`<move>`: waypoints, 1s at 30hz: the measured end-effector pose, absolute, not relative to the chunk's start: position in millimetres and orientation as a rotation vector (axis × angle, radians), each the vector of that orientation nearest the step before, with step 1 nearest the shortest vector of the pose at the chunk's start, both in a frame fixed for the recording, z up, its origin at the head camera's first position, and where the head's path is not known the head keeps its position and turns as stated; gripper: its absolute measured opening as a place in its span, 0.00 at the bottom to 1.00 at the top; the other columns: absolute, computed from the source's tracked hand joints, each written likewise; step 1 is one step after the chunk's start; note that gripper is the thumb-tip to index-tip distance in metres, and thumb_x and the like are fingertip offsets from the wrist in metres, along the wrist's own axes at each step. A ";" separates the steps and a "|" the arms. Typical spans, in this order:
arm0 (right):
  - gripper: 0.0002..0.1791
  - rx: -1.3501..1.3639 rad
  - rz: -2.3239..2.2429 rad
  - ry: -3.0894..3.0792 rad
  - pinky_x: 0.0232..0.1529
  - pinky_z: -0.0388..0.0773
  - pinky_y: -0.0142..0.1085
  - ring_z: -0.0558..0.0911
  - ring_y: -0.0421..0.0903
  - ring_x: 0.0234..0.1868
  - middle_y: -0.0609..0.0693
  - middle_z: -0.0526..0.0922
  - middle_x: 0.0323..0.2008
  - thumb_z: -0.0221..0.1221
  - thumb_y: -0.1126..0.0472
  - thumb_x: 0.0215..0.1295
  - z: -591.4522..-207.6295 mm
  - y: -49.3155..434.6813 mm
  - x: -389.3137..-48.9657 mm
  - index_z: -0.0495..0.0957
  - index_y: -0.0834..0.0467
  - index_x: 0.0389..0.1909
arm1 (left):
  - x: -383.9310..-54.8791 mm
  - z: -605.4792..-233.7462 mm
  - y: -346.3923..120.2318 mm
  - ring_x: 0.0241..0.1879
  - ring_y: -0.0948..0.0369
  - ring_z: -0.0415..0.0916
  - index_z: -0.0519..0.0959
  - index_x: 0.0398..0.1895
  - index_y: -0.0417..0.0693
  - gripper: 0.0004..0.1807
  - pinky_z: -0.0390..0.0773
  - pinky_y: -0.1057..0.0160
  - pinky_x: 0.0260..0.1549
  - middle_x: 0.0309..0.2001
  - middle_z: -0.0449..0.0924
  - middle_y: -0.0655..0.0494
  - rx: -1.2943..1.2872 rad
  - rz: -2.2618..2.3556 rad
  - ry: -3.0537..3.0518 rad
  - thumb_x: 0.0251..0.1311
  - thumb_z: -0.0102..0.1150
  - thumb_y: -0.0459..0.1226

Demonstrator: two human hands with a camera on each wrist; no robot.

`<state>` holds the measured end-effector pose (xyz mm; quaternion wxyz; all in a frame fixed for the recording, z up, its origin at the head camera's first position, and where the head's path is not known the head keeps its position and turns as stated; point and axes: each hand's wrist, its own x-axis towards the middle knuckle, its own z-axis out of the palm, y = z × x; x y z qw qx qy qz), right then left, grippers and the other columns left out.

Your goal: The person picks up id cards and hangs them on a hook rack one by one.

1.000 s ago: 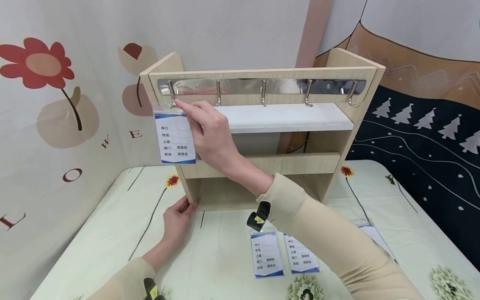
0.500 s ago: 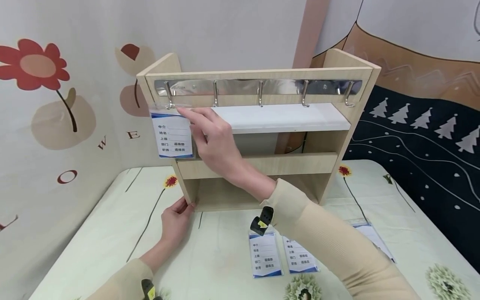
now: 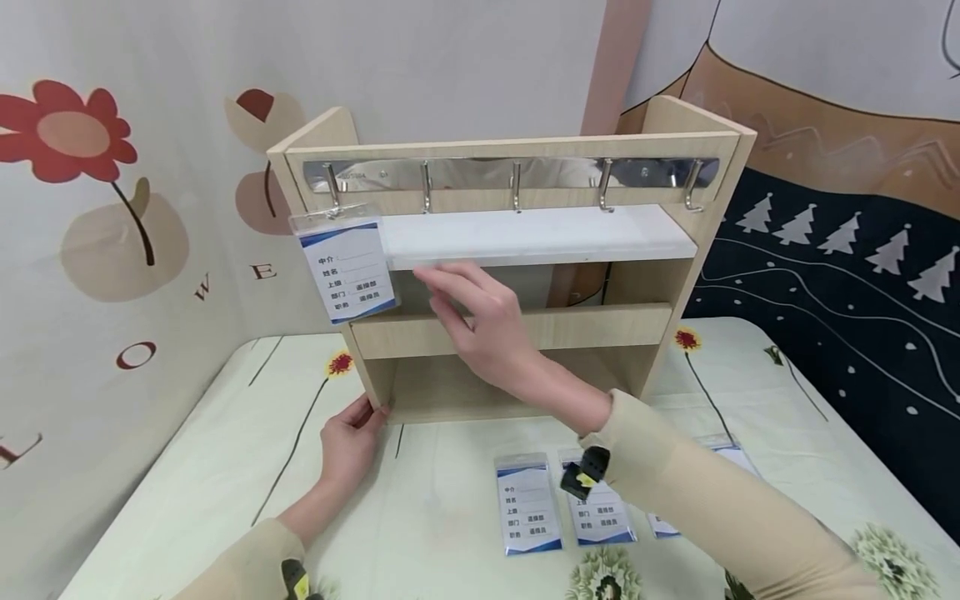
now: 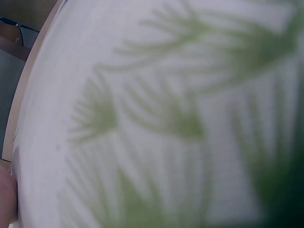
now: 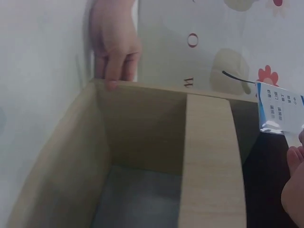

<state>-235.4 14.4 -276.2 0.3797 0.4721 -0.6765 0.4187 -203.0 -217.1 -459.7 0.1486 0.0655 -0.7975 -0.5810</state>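
A clear badge holder (image 3: 348, 267) with a white and blue card hangs tilted from the leftmost hook (image 3: 332, 187) of the metal hook strip. To its right, in front of the wooden desk shelf (image 3: 510, 327), my right hand (image 3: 491, 325) hovers with loosely bent fingers, holding nothing. My left hand (image 3: 351, 442) grips the lower front corner of the shelf's left side panel. The right wrist view shows that left hand's thumb (image 5: 115, 69) over the panel edge, the other fingers on the outer side. In the left wrist view mostly blurred cloth appears.
Several more hooks (image 3: 516, 187) line the strip to the right. Badge holders lie on the flowered cloth (image 3: 450, 500): one (image 3: 528, 505) in front of the shelf, another (image 3: 600, 508) beside it, others partly behind the right sleeve (image 3: 720, 483). Printed curtains stand behind.
My right hand has let go of the badge holder and moved right and down. The badge holder now tilts on the hook. My left hand stays at the shelf's corner.
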 end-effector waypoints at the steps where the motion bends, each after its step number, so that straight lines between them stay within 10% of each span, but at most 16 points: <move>1: 0.16 1.216 1.087 -1.745 0.48 0.82 0.32 0.84 0.48 0.46 0.58 0.85 0.47 0.62 0.76 0.66 -280.5 19.5 -233.7 0.82 0.68 0.55 | -202.9 -459.6 -217.1 0.60 0.46 0.77 0.74 0.67 0.32 0.24 0.77 0.81 0.44 0.62 0.77 0.36 0.186 -1.680 -2.292 0.69 0.59 0.27; 30: 0.20 1.194 1.287 -2.336 0.48 0.85 0.34 0.86 0.48 0.45 0.53 0.86 0.46 0.64 0.76 0.65 -391.4 101.1 -192.2 0.81 0.66 0.59 | -203.5 -458.2 -218.9 0.61 0.46 0.76 0.72 0.68 0.31 0.24 0.76 0.83 0.44 0.63 0.75 0.36 0.184 -1.684 -2.300 0.70 0.59 0.27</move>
